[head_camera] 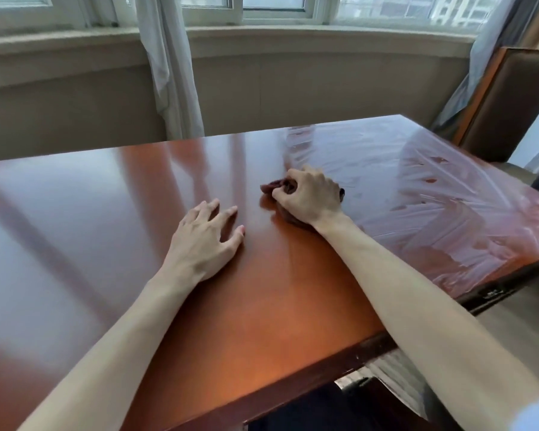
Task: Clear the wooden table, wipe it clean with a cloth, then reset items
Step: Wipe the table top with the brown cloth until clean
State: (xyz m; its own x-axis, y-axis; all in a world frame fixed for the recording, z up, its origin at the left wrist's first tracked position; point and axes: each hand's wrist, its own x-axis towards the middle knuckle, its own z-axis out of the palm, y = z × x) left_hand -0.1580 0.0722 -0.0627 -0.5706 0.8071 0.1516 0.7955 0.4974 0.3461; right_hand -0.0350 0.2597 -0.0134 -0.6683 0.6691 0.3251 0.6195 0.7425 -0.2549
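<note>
Nearest the camera, dark clothing shows below the near edge of the counter [199,321], and both bare forearms reach forward across that edge.

Counter: glossy reddish-brown wood, reflecting the window light in pale bands on its left part. Its near edge is a darker strip with small pale chips. The right part carries whitish, streaked smears [433,194] fanning toward the right edge, with small patches of bare wood showing through.

Left hand [204,241]: lies palm down on the counter, fingers spread and nearly straight, fingertips touching the wood. It holds nothing.

Right hand [308,195]: just beyond and to the right of the left hand, close to it but apart. Its fingers are curled round a cloth [273,186], pressing it to the counter.

Cloth: dark brownish-red, close in colour to the wood, bunched up and mostly hidden under the hand. A crumpled end sticks out to the left of the knuckles and a fold shows beneath the heel of the hand. It sits near the middle of the counter, at the left margin of the streaked area. Its texture cannot be made out.

Beyond the right corner stands a chair [507,101] with a brown padded back. Farther off, a pale curtain [171,73] hangs before a beige wall, under a sill [293,34] and windows.
</note>
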